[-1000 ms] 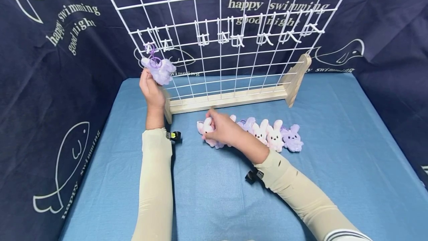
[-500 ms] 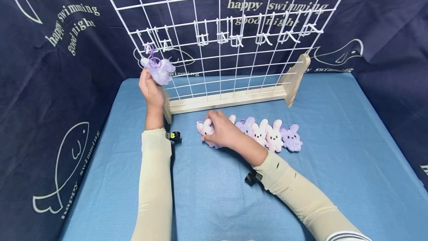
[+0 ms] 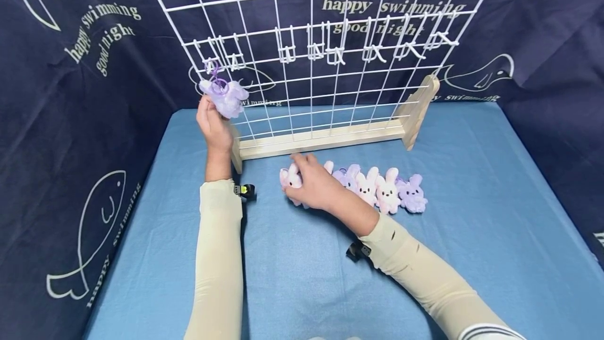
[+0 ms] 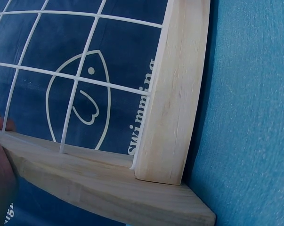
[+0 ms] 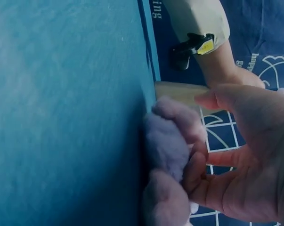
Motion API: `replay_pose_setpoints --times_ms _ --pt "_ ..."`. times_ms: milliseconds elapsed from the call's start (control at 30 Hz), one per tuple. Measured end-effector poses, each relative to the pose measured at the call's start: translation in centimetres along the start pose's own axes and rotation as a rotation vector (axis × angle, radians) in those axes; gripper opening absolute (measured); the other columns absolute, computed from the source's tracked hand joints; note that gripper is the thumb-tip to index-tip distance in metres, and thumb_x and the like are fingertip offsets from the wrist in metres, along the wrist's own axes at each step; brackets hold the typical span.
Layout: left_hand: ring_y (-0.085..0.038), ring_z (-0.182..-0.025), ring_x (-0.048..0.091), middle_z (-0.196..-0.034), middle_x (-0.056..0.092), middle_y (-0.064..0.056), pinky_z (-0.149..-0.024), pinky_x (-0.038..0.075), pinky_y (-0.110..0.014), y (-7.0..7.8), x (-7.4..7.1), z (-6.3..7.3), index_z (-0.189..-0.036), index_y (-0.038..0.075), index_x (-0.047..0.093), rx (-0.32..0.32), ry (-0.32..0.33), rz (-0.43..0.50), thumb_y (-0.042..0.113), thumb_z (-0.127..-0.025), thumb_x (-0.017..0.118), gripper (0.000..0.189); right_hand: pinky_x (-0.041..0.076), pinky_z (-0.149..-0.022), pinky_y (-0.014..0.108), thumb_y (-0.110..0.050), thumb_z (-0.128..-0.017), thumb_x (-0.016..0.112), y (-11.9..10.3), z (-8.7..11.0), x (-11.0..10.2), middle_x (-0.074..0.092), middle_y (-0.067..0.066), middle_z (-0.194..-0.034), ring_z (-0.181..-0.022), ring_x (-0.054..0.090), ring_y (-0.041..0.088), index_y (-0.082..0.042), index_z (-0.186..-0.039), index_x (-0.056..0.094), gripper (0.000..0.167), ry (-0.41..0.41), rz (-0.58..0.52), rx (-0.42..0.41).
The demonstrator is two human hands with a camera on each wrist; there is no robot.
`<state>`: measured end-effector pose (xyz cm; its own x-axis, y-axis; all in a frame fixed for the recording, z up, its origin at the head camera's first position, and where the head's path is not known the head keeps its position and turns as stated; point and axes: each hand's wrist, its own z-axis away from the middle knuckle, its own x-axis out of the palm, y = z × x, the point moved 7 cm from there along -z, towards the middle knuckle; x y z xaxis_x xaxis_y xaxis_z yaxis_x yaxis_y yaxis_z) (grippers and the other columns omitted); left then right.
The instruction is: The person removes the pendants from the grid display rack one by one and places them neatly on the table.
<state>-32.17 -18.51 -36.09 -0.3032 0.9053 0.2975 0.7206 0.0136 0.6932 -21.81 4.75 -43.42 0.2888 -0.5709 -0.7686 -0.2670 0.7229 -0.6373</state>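
At the left side of the white wire rack (image 3: 311, 93), my left hand (image 3: 214, 127) grips the edge, its fingers (image 4: 3, 123) and thumb side on either face of the wooden side piece (image 4: 85, 183). A purple plush bunny (image 3: 227, 101) with a purple ring hangs from the leftmost hook, overlapping that hand. On the blue cloth, my right hand (image 3: 313, 182) is over the left end of a row of plush bunnies. Its fingertips touch a purple bunny (image 5: 165, 146), while the thumb stands apart. A pink bunny (image 3: 292, 177) shows beside the thumb; others are partly hidden.
Several white hooks (image 3: 335, 56) line the rack's middle wire. Right of my hand, the row continues with pink and purple bunnies, ending in a purple bunny (image 3: 412, 194). A wooden foot (image 3: 420, 114) supports the rack's right end. Dark printed cloth (image 3: 94, 135) surrounds the table.
My right hand and the pink bunny at the row's left end have shifted very slightly. My left hand and the hanging purple bunny stay in place.
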Motion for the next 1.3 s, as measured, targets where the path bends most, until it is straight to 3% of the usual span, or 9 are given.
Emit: replay_pose_setpoints --times_ms 233,367,467,567,833,967,1100,1233,1300 --pt "-0.005 -0.057 0.044 -0.074 0.050 0.009 -0.053 0.034 -0.020 -0.2 0.1 0.0 -0.076 0.024 0.052 -0.014 -0.013 -0.001 0.007 -0.092 0.044 0.024 0.060 -0.079 0.051 -0.038 -0.095 0.069 -0.9 0.5 -0.2 0.045 0.020 -0.148 -0.091 0.067 0.034 -0.013 -0.161 0.038 0.076 0.081 0.064 0.007" --pt "-0.005 -0.058 0.044 -0.074 0.050 0.010 -0.054 0.035 -0.020 -0.2 0.1 0.0 -0.075 0.025 0.049 -0.011 -0.025 0.001 0.007 -0.091 0.045 0.024 0.059 -0.089 0.052 -0.037 -0.097 0.067 -2.0 0.2 -1.0 0.046 0.015 -0.148 -0.109 0.064 0.034 -0.016 -0.156 0.044 0.067 0.177 0.048 -0.054" --pt "-0.005 -0.058 0.044 -0.074 0.050 0.010 -0.054 0.036 -0.020 -0.2 0.1 0.0 -0.075 0.024 0.049 -0.021 -0.025 0.001 0.009 -0.093 0.047 0.024 0.054 -0.105 0.051 -0.034 -0.096 0.068 -3.4 0.0 -1.8 0.048 0.011 -0.149 -0.132 0.053 0.031 -0.018 -0.154 0.047 0.065 0.232 -0.041 -0.118" --pt "-0.005 -0.057 0.043 -0.073 0.050 0.010 -0.054 0.035 -0.020 -0.2 0.1 0.0 -0.075 0.022 0.049 -0.034 -0.027 0.016 0.009 -0.094 0.050 0.023 0.047 -0.117 0.050 -0.031 -0.096 0.069 -5.0 -0.4 -2.4 0.047 0.009 -0.154 -0.143 0.047 0.027 -0.017 -0.155 0.046 0.065 0.258 -0.165 -0.187" --pt "-0.004 -0.066 0.043 -0.075 0.045 0.008 -0.058 0.032 -0.017 -0.3 0.0 0.0 -0.075 0.022 0.048 -0.027 -0.018 0.032 0.002 -0.085 0.056 0.024 0.048 -0.116 0.043 -0.021 -0.097 0.067 -8.6 -2.2 -3.2 0.025 0.005 -0.173 -0.154 0.037 0.023 -0.017 -0.163 0.033 0.074 0.276 -0.413 -0.314" --pt "-0.005 -0.069 0.047 -0.077 0.047 0.007 -0.061 0.036 -0.017 -0.4 0.0 0.0 -0.076 0.018 0.047 -0.027 -0.018 0.055 0.003 -0.081 0.061 0.022 0.044 -0.121 0.047 -0.018 -0.096 0.065 -9.7 -3.1 -3.5 0.010 0.004 -0.178 -0.157 0.033 0.022 -0.019 -0.165 0.029 0.078 0.285 -0.444 -0.343" --pt "-0.007 -0.070 0.049 -0.077 0.048 0.006 -0.062 0.040 -0.018 -0.5 0.0 0.2 -0.076 0.015 0.045 -0.036 -0.044 0.114 0.003 -0.078 0.067 0.025 0.045 -0.119 0.043 -0.015 -0.094 0.064 -10.2 -3.6 -3.9 0.003 0.006 -0.178 -0.156 0.032 0.021 -0.018 -0.165 0.027 0.081 0.299 -0.456 -0.356" --pt "-0.006 -0.071 0.049 -0.077 0.048 0.006 -0.062 0.041 -0.017 -0.7 0.0 0.2 -0.077 0.015 0.044 -0.035 -0.059 0.111 0.014 -0.075 0.076 0.031 0.048 -0.114 0.037 -0.011 -0.094 0.065 -10.4 -3.8 -4.4 0.006 0.006 -0.177 -0.154 0.033 0.021 -0.015 -0.166 0.025 0.083 0.324 -0.485 -0.375" --pt "-0.004 -0.070 0.049 -0.077 0.048 0.008 -0.062 0.040 -0.016 -0.7 -0.1 0.2 -0.078 0.017 0.045 -0.034 -0.050 0.085 0.031 -0.075 0.085 0.042 0.048 -0.114 0.036 -0.011 -0.095 0.066 -10.5 -3.8 -4.6 0.008 0.005 -0.177 -0.151 0.036 0.021 -0.012 -0.166 0.025 0.082 0.333 -0.501 -0.382"
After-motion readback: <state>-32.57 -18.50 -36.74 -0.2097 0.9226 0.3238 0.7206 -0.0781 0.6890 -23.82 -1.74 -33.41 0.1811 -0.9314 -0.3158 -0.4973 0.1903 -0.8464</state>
